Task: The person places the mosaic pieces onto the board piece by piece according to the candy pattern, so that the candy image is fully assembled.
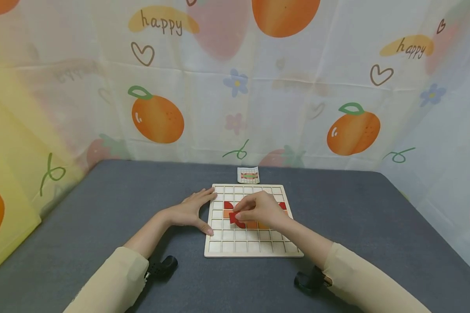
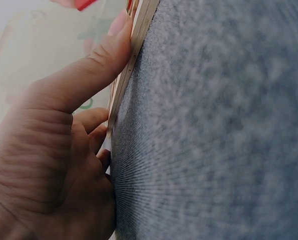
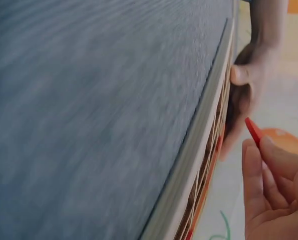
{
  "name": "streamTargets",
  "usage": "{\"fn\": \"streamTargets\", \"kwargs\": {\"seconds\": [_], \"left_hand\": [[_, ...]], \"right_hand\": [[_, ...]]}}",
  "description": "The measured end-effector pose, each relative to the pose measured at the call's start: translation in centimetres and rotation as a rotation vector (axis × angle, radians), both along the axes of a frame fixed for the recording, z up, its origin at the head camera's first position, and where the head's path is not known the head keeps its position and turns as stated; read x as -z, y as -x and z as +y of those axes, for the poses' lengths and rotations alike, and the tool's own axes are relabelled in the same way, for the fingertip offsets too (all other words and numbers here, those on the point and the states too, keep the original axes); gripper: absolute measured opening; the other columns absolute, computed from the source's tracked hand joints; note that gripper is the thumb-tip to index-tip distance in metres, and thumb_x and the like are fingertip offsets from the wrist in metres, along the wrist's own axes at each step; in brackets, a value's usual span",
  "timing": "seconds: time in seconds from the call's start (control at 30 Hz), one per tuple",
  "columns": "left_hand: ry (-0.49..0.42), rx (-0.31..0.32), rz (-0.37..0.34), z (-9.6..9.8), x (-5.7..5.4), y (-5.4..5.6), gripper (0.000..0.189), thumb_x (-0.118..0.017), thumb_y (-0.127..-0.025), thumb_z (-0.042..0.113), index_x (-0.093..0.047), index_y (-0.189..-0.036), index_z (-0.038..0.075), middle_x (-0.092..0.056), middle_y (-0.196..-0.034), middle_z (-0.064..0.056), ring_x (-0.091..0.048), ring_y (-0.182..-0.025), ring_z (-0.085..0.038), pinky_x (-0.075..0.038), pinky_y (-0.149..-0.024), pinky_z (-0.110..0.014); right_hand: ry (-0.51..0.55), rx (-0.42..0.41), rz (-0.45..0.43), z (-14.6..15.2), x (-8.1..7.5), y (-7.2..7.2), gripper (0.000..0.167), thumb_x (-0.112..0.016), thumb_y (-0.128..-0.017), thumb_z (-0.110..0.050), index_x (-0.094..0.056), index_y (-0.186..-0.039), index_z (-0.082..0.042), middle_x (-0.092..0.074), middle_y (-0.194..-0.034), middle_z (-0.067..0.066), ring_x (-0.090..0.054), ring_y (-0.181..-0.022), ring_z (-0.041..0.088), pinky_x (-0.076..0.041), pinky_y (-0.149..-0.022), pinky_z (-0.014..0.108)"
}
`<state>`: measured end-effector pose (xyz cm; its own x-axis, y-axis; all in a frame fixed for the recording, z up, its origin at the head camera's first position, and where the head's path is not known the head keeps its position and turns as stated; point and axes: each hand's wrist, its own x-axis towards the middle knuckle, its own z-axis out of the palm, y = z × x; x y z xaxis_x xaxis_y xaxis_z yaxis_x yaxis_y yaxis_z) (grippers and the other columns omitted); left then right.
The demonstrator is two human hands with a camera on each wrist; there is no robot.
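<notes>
A pale wooden grid board (image 1: 235, 249) lies flat on the dark grey table. My left hand (image 1: 186, 211) is spread at its left side, with fingertips at the upper left corner and thumb (image 2: 111, 45) on the edge lower down. Between thumb and fingers, my right hand (image 1: 261, 210) pinches a small flat red tile (image 1: 233, 217). The right wrist view shows this tile (image 3: 253, 131) tilted and raised off the board. Beneath and around the right hand, several tiles sit in the grid: a red rounded one (image 1: 228, 204), orange ones (image 1: 252, 225) and a red one (image 1: 283, 205). The hand hides the middle squares.
Behind the board's far edge lies a small card (image 1: 248, 175) printed with a coloured grid pattern. A fruit-patterned cloth (image 1: 203, 108) hangs along the table's back and sides. Black wrist devices (image 1: 162, 267) are on both forearms, close over the table.
</notes>
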<state>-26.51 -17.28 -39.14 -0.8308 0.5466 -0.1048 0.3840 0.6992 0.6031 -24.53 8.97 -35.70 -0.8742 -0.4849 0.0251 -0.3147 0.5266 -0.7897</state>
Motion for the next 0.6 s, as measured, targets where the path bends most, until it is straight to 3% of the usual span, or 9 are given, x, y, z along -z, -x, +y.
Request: {"fn": "streamTargets", "kwargs": {"seconds": [0.13, 0.6], "left_hand": [[-0.003, 0.003, 0.003, -0.1, 0.0, -0.1, 0.115, -0.085, -0.07, 0.049, -0.024, -0.157, 0.006, -0.012, -0.168, -0.015, -0.005, -0.155, -0.044, -0.008, -0.12, -0.069], [-0.013, 0.01, 0.011, -0.1, -0.1, -0.1, 0.114, -0.086, -0.07, 0.047, -0.024, -0.157, 0.005, -0.012, -0.168, -0.015, -0.004, -0.155, -0.044, -0.007, -0.121, -0.068]], "right_hand": [[-0.04, -0.004, 0.019, -1.1, 0.4, 0.0, 0.009, -0.079, -0.084, -0.015, -0.079, -0.093, -0.015, -0.078, -0.084, 0.003, -0.069, -0.07, 0.006, -0.055, -0.065, 0.023], [-0.035, 0.022, -0.049, -1.9, 1.0, 0.0, 0.007, -0.079, -0.083, -0.014, -0.078, -0.089, -0.011, -0.077, -0.077, 0.006, -0.069, -0.059, 0.009, -0.058, -0.059, 0.025]]}}
